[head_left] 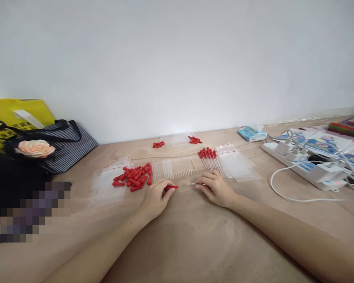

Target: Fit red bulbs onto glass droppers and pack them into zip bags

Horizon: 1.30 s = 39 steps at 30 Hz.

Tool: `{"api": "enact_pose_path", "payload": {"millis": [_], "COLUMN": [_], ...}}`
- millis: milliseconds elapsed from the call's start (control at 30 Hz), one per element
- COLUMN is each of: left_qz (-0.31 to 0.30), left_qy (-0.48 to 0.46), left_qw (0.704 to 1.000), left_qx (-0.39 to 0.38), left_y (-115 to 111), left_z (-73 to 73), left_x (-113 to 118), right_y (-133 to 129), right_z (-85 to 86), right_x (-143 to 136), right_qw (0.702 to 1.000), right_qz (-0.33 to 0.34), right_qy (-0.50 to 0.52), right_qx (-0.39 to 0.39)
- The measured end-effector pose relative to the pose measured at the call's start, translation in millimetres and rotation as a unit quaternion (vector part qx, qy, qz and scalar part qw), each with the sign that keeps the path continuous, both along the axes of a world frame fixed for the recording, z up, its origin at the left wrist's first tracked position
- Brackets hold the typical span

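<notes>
My left hand (pixel 158 196) is closed around a red rubber dropper bulb (pixel 172 187), its narrow end pointing right. Facing it across a small gap, a clear glass dropper tube (pixel 191 183) is pinched in my right hand (pixel 214 189), one end pointing left. The bulb and the tube are apart. Beyond my left hand lies a pile of loose red bulbs (pixel 135 176), partly on clear zip bags (pixel 106 188). A row of clear tubes (pixel 174 168) lies behind both hands. Several droppers with red bulbs fitted (pixel 208 153) rest just past my right hand.
More clear zip bags (pixel 238 165) lie to the right. At the back are two small groups of red bulbs (pixel 195 140). A blue tissue pack (pixel 251 133) and a white power strip (pixel 306 165) with cables sit right. A striped bag (pixel 72 147) and yellow bag (pixel 44 112) stand left.
</notes>
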State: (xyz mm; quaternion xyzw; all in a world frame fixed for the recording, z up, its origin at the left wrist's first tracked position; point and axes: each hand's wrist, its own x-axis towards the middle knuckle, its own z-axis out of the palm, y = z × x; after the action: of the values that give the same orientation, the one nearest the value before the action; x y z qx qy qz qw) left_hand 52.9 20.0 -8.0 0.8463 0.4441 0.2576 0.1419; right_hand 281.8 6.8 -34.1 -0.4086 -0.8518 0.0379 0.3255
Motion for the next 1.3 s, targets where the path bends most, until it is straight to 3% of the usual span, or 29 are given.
{"api": "enact_pose_path", "payload": {"millis": [433, 800, 1067, 1300], "left_qz": [-0.024, -0.043, -0.035, -0.052], "left_qy": [-0.061, -0.125, -0.137, -0.074], "left_qw": [0.997, 0.983, 0.985, 0.994], "left_qx": [-0.04, -0.13, -0.101, -0.064], "left_y": [2, -1, -3, -6], "left_z": [-0.7, 2.1, 1.1, 0.6], "left_x": [-3, 1, 2, 0], "right_y": [4, -2, -3, -1], "right_z": [4.9, 4.2, 4.2, 6.6], "right_x": [-29, -33, -31, -25], "right_qw": [0.995, 0.999, 0.999, 0.996], "right_qz": [0.022, 0.018, 0.038, 0.066], "right_qy": [0.099, 0.049, 0.014, -0.019], "right_qx": [-0.02, 0.001, 0.025, 0.064]}}
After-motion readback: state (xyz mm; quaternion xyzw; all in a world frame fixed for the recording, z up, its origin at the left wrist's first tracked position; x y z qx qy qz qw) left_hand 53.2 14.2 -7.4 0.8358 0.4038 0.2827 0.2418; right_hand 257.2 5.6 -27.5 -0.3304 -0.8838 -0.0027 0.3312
